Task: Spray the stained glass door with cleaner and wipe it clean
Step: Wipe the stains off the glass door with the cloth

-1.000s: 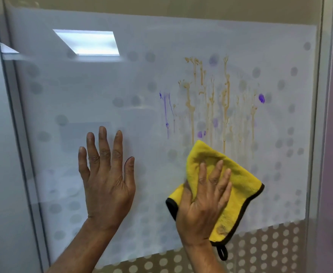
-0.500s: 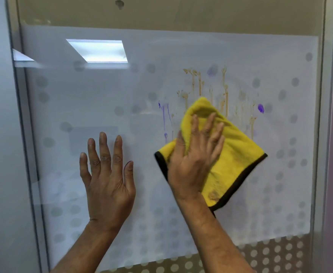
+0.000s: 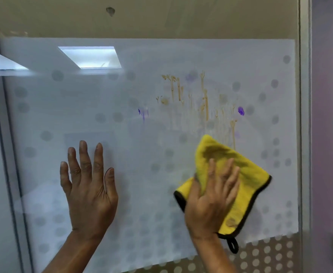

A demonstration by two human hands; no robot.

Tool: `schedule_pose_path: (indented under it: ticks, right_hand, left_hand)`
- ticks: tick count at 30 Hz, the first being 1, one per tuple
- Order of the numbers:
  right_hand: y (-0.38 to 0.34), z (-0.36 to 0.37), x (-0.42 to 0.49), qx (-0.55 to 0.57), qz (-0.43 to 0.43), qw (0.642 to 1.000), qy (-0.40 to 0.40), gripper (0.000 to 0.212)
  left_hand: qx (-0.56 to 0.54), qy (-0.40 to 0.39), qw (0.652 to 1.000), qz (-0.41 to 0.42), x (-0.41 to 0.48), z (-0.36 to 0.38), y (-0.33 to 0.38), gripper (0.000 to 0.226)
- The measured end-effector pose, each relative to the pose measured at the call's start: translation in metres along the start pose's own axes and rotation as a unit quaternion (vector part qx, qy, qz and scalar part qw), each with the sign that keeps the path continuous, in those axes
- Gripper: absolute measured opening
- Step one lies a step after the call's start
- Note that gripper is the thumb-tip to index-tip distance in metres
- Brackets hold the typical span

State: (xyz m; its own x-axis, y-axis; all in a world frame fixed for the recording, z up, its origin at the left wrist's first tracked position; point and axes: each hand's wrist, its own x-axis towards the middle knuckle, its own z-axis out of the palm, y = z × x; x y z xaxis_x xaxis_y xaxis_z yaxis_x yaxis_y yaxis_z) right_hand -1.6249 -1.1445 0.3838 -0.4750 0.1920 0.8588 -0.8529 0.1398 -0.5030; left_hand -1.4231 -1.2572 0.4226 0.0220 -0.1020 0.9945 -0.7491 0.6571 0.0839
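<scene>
Frosted, dot-patterned glass door [image 3: 161, 174] fills nearly everything ahead, framed by a grey metal edge [image 3: 304, 134] on the right, with a ceiling light panel [image 3: 89, 57] mirrored high in it. From the right hand [image 3: 211, 201] outward: it lies flat with fingers spread, palm pressing a yellow microfibre cloth with a dark border [image 3: 242, 182] against the pane, not gripping it so much as pinning it so the whole pad rubs. Just above the cloth hang brownish drip streaks [image 3: 205, 101] and two purple smudges [image 3: 240, 110], apart from the fabric; below them the glass looks mostly clear, so I judge the wiping about half done. The left hand [image 3: 89, 186], empty and open, rests flat on the door, probably to steady it against the push.
</scene>
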Motion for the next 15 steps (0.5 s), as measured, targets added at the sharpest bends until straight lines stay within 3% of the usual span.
schedule_pose_path:
  ticks: [4, 8, 11, 15]
  right_hand:
    - [0.01, 0.01, 0.049, 0.09, 0.074, 0.99, 0.08, 0.051]
    - [-0.022, 0.026, 0.096, 0.131, 0.073, 0.982, 0.11, 0.05]
    - [-0.062, 0.032, 0.117, 0.139, 0.02, 0.986, 0.092, 0.052]
    - [-0.103, 0.031, 0.092, 0.135, -0.133, 0.982, 0.009, 0.052]
  left_hand:
    - [0.004, 0.001, 1.0, 0.002, 0.0, 0.001, 0.0, 0.057]
    - [0.004, -0.001, 1.0, 0.001, 0.0, 0.0, 0.001, 0.057]
    - [0.006, -0.001, 1.0, -0.001, 0.001, 0.0, 0.002, 0.058]
    - [0.01, 0.006, 1.0, -0.01, -0.001, 0.001, 0.002, 0.057]
